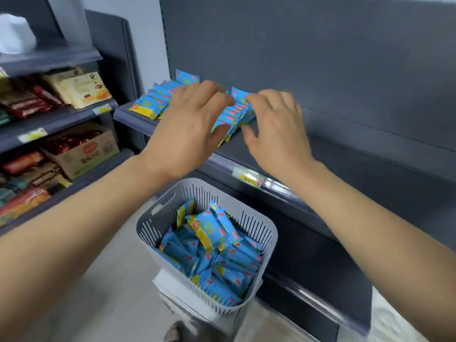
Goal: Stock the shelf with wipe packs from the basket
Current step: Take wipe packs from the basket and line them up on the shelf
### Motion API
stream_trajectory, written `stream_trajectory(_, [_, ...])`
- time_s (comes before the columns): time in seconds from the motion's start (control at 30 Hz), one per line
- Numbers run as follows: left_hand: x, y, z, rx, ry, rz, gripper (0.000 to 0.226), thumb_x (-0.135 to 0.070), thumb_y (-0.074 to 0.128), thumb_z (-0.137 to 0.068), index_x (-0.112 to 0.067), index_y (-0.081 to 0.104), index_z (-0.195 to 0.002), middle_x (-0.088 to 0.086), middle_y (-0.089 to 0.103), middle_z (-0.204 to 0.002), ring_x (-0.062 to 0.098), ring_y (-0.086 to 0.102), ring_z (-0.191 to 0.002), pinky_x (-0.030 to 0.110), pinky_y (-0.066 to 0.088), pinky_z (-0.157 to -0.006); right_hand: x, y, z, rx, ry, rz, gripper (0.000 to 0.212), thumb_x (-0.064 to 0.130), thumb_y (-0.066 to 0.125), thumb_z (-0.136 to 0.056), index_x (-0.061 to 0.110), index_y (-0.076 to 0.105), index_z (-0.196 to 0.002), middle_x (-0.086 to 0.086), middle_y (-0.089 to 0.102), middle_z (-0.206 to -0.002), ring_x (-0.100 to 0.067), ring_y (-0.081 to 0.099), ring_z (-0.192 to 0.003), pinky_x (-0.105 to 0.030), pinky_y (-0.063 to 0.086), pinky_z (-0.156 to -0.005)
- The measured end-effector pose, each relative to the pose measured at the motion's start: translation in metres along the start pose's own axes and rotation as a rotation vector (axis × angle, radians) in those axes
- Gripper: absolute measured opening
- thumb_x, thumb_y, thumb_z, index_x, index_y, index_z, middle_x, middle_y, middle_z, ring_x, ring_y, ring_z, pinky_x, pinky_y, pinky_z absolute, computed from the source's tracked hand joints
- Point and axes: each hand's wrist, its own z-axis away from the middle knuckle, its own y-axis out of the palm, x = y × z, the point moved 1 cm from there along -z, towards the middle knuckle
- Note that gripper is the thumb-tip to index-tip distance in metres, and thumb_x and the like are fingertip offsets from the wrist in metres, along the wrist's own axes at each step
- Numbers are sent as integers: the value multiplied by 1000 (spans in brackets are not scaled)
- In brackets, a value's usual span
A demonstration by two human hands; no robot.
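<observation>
Head view: both hands reach over the dark shelf (308, 144), the left hand (190, 129) and the right hand (276, 129) flanking one row of wipe packs (234, 114). This row runs from just beside the left thumb at the shelf's front edge back to the rear panel beyond the fingertips. Its packs stand on edge, long sides across the shelf and faces to the front. The left fingers (212, 92) are spread and loosely bent above the row. The right fingers (261, 97) are bent too, thumb held apart, their tips at the rearmost packs. Motion blur hides whether either hand touches a pack; neither grips one. To the left of the left fingers a second row (158, 99) lies in the same direction, its front pack leaning back with the printed face up. Below the wrists, the grey slotted basket (148, 225) holds loose packs (222, 245) lying jumbled, a few propped upright. Beneath the right wrist a price label (249, 177) sits on the shelf edge.
</observation>
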Motion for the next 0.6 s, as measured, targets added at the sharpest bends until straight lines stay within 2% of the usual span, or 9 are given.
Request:
stream_trajectory(0.07, [4,17,22,116,-17,42,31,-8,64,-80,3,60,-109,20,59,-108,39,57,-99,49,44,-84,-1,31,20,135,21,-7,41,22,57,-84,11,52,-123,-9,53,-123,-32,44,-114,-41,36,-89])
stream_trajectory(0.17, [15,50,55,297,-70,68,33,-7,67,-77,2,60,-108,20,59,-106,38,57,-98,44,43,-84,-5,79,50,378,97,-26,35,24,55,-86,11,54,-119,-10,56,-118,-32,48,-109,-40,39,-87])
stream_trajectory(0.33, [51,119,104,589,-167,102,37,-19,62,-85,-8,56,-119,11,54,-118,30,50,-111,40,37,-95,-15,152,103,764,223,13,31,20,53,-88,9,53,-117,-12,57,-116,-32,50,-109,-40,40,-88])
stream_trajectory(0.47, [75,171,130,711,-196,134,38,-20,60,-86,-11,54,-122,8,53,-122,27,48,-115,36,35,-99,-30,196,134,911,366,34,28,19,51,-89,7,52,-114,-14,58,-113,-33,53,-104,-36,41,-82])
stream_trajectory(0.6, [88,214,154,874,-155,136,39,-19,58,-87,-13,50,-125,7,50,-123,27,47,-114,36,36,-95,-33,235,150,1043,572,-169,24,21,54,-87,7,56,-107,-12,60,-104,-32,56,-103,-35,48,-77])
